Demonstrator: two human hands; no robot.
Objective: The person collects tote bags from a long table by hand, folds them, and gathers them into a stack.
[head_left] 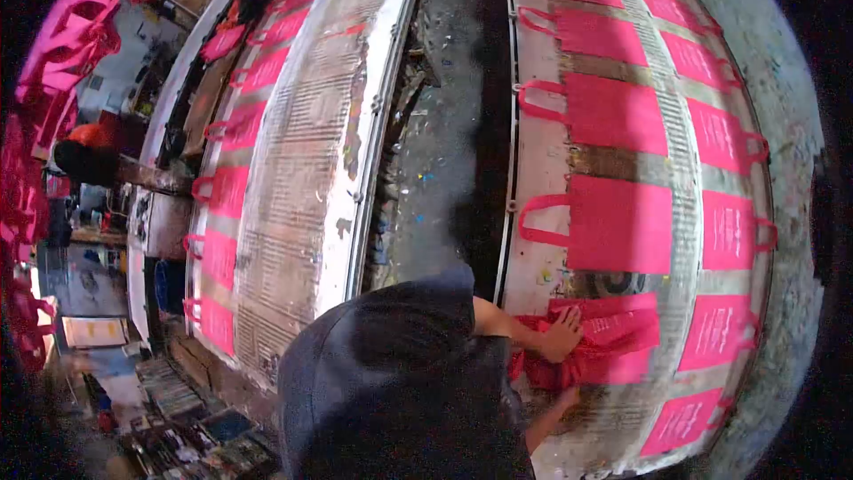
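Observation:
My left hand point(562, 335) lies on a bunched pink tote bag point(617, 324) with pale print, its fingers stretched out and pressed against the fabric. Crumpled pink cloth point(542, 372) hangs beneath my left forearm. Just below it, my right hand point(566, 402) reaches to the lower edge of the pink fabric, and its fingers are hidden there. Under the bunched bag, part of another pink bag point(622, 368) lies flat on the long worktable point(613, 418). A flat pink bag point(619, 225) with a loop handle lies just above my hands.
More pink bags point(617, 114) lie in rows along the table, and printed ones point(725, 229) line its far side. Across a littered aisle point(444, 169) stands a second long table point(293, 169) with pink bags. Another person point(89, 151) is at the left, near hanging pink cloth point(62, 62).

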